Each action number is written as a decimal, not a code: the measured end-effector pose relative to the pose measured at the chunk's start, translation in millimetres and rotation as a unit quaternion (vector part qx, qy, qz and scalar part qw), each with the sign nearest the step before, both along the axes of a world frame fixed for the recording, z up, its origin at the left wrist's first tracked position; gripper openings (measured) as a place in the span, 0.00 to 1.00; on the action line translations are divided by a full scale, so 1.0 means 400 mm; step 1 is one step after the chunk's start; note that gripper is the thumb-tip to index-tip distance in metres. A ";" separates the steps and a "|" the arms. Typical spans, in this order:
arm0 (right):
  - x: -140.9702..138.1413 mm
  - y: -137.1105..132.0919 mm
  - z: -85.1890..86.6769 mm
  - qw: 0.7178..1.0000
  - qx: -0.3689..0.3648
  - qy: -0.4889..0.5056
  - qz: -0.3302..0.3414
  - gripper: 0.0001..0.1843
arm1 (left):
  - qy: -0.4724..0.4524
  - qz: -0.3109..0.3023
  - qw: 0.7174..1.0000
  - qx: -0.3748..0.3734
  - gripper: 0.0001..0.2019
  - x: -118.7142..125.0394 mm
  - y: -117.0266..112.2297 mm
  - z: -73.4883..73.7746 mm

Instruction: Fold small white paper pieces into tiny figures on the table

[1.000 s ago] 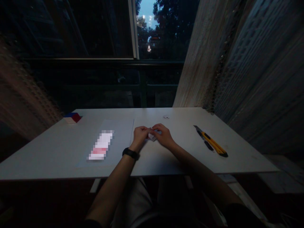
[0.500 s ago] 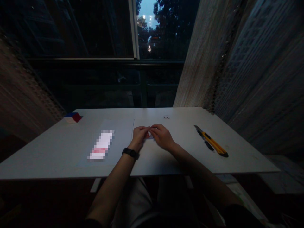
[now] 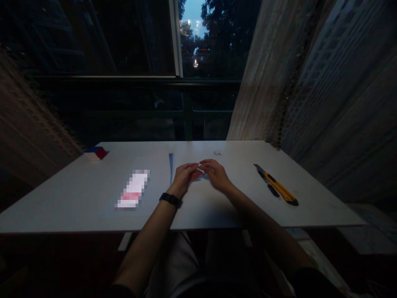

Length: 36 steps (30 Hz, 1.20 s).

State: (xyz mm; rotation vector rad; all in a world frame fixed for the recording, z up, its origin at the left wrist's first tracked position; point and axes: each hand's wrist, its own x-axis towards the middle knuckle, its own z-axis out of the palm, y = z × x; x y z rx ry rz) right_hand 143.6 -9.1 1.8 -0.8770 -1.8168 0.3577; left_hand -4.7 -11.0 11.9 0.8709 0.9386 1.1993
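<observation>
Both my hands meet over the middle of the white table. My left hand (image 3: 185, 174), with a black band on its wrist, has its fingers closed on a small piece of paper (image 3: 201, 168). From the other side, my right hand (image 3: 217, 173) pinches the same piece between thumb and fingertips. Only a whitish bit of it shows; the fingers cover the rest, and its shape is too small and dim to make out. Left of my hands lies a white paper sheet (image 3: 159, 186), its right edge raised a little.
On the sheet rests a lit, blurred-out phone-like screen (image 3: 133, 189). A puzzle cube (image 3: 95, 153) sits at the far left. To the right lie a yellow utility knife (image 3: 281, 188) and a dark pen (image 3: 269, 184). A small whitish scrap (image 3: 217, 153) lies near the back edge.
My right hand has shifted slightly up and to the right, and the fingers have changed position on the piece. The sheet's right edge has lifted more.
</observation>
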 end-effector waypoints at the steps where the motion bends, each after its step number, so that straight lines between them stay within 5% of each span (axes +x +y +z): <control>1: 0.002 0.001 0.000 1.000 -0.009 0.007 0.008 0.10 | -0.006 -0.004 1.000 -0.004 0.14 0.000 0.000 0.001; 20: 0.012 0.012 -0.002 0.978 -0.170 0.080 0.095 0.14 | 0.057 -0.039 0.997 0.040 0.19 0.007 0.006 -0.011; 36: -0.001 0.002 0.001 0.979 -0.187 0.083 0.023 0.18 | 0.099 -0.022 0.988 0.120 0.11 0.010 0.007 -0.009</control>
